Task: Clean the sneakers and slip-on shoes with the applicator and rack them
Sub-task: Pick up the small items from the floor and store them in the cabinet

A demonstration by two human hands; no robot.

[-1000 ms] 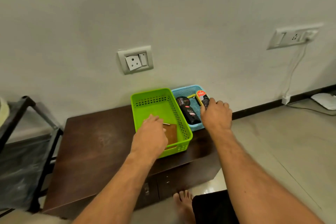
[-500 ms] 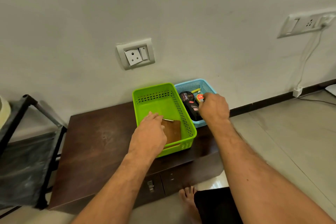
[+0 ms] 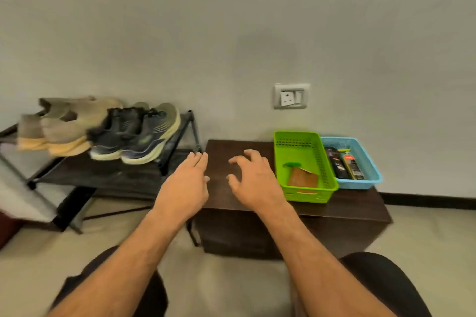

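Note:
A pair of dark blue sneakers (image 3: 134, 136) and a pair of beige slip-on shoes (image 3: 64, 123) stand side by side on the black shoe rack (image 3: 108, 175) at the left. My left hand (image 3: 185, 183) hovers with straight fingers over the gap between the rack and the dark wooden table (image 3: 347, 203). Above the table's left part my right hand (image 3: 252, 177) floats with fingers spread and loosely bent, holding nothing. A green basket (image 3: 306, 198) holds a brown wooden brush. Beside it a blue basket (image 3: 365, 183) holds black polish applicator bottles (image 3: 340, 165).
A wall socket (image 3: 291, 96) sits above the table. Tiled floor lies in front of the rack and the table. My knees in dark shorts show at the bottom edge.
The view has swung left, bringing the rack and shoes into sight. Both hands have left the baskets and moved left: the left one out of the green basket, the right one off the blue basket's bottles.

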